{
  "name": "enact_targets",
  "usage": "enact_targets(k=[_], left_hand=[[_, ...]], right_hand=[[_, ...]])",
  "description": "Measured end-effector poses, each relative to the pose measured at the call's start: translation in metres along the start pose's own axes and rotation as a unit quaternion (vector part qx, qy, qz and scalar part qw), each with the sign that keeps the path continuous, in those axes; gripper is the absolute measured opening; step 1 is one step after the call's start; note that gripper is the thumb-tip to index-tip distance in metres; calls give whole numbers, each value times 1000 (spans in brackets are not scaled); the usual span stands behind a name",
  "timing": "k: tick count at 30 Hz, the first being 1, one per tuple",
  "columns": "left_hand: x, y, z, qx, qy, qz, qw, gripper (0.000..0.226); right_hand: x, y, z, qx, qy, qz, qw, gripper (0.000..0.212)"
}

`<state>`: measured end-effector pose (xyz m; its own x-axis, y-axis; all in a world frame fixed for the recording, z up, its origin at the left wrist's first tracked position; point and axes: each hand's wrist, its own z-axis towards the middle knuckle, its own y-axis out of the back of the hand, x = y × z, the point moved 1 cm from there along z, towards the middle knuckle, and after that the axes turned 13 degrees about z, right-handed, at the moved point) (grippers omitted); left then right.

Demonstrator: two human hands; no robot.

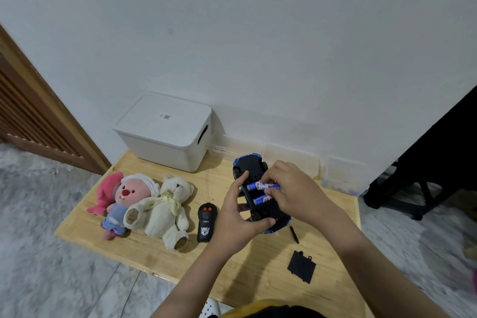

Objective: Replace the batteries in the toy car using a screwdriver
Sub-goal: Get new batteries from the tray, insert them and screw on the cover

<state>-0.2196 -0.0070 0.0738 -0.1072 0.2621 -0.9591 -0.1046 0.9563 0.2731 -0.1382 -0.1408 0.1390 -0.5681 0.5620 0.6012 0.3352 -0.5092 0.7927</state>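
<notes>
foreground: yellow garment edge and a white perforated shoe [211, 308] at bottom of frame, both forearms reaching up from there
table: low light wooden table [144, 253] on grey marbled floor, against a white wall
battery cover: flat black battery cover [301, 266] with small tabs, lying loose on the table near the front edge, right of centre, apart from the car
screwdriver: thin dark screwdriver [294, 234], only partly seen, on the table just below the car's near end; tip hidden
remote: black remote [207, 222] with red buttons, lying left of the left hand, thin wire antenna running away toward the wall
left hand: left hand [238, 217] curled around the car's left side, thumb across the near end, index finger stretched up along the underside; grips the car
toy car: blue toy car [258, 188] upside down, black underside facing up, wheels showing, held over the table right of centre; battery bay open
batteries: two blue batteries [261, 192] lying crosswise in the open bay, one behind the other
right hand: right hand [289, 188] over the car from the right, fingers bent down, fingertips pinching the farther battery
plush toys: cream teddy bear [169, 210] with a pale ribbon lying on its back left of the remote; pink beaver-like plush [124, 201] in blue outfit touching it on the left
box: white lidded storage box [165, 131] at the back of the table against the wall, side handle slot
right back: clear plastic container [342, 175] at the far right corner, contents unclear
far left: brown slatted wooden door [28, 111]
far right: dark furniture [433, 162], legs on floor
</notes>
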Motion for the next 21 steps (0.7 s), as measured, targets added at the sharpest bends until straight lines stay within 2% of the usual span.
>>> enact_targets(k=[3,6,15,21], left_hand=[[-2,2,3,4,-2,-4,1000,98],[-4,3,4,9,-1,0,1000,98],[-6,5,16,8,5,23,1000,97],[-8,7,26,-4,5,24,1000,95]], right_hand=[[0,0,-1,-57,-7,158,986,10],[0,-6,-3,-62,3,206,977,20],[-17,-8,4,-44,98,63,992,19],[-27,-12,10,-103,110,54,987,16]])
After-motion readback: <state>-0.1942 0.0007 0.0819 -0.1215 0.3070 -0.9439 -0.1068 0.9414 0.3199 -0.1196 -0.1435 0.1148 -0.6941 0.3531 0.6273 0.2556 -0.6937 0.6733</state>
